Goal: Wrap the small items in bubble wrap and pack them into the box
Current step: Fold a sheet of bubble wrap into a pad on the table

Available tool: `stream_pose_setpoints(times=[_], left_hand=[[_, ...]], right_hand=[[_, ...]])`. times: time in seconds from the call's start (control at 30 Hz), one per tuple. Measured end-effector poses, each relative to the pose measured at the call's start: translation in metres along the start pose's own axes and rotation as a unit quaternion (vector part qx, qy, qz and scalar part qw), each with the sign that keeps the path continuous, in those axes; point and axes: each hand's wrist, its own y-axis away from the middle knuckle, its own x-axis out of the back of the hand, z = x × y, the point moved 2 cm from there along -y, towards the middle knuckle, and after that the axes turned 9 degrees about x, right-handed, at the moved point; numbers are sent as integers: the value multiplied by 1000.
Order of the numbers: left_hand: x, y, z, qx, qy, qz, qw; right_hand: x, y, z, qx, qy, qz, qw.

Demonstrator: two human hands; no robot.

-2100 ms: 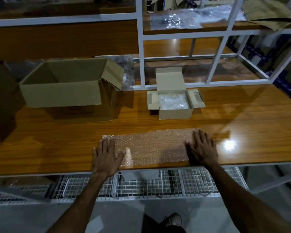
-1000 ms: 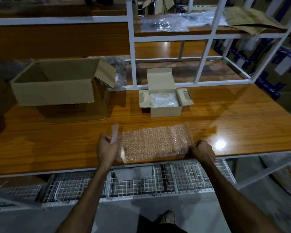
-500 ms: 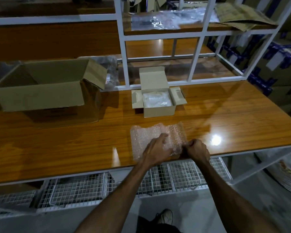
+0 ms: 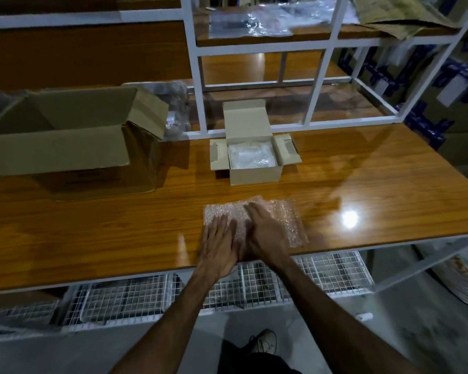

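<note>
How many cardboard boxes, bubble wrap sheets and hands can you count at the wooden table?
Cardboard boxes: 2, the big open box and the small open box.
Bubble wrap sheets on the table: 1, the folded bubble wrap.
Hands: 2, the left hand and the right hand, both lying flat on the wrap.
Total: 5.

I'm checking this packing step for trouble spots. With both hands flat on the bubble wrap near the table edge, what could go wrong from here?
1. The folded clear bubble wrap sheet lies close to the front edge of the glossy wooden table; it might slide off once the left hand and right hand lift.
2. Pressed only by flat hands, the fold may spring open.
3. The small open cardboard box already holds white wrapped contents, so room may be tight.
</note>
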Motion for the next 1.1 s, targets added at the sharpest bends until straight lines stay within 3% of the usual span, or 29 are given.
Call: stream_pose_setpoints(times=[0.1,0.17,0.53,0.7,0.8,0.87,0.97,1.1], left_hand=[[2,1,-6,-5,-18,3,1000],[2,0,-12,-12,-18,9,1000],[5,-2,-16,-12,-21,3,1000],[10,0,-14,79,28,65,994],[17,7,-15,179,46,118,976],[25,7,-15,208,98,129,965],[34,-2,-15,258,244,84,931],[46,-11,-9,305,396,41,865]], right_hand=[[-22,-1,0,60,38,-158,985],[-28,6,15,62,106,-215,969],[-4,25,83,-56,158,-186,968],[8,27,85,-71,139,-199,968],[8,25,87,-89,120,-182,972],[11,22,84,-137,98,-120,978],[22,20,76,-209,65,-46,975],[25,10,78,-279,-3,-57,959]])
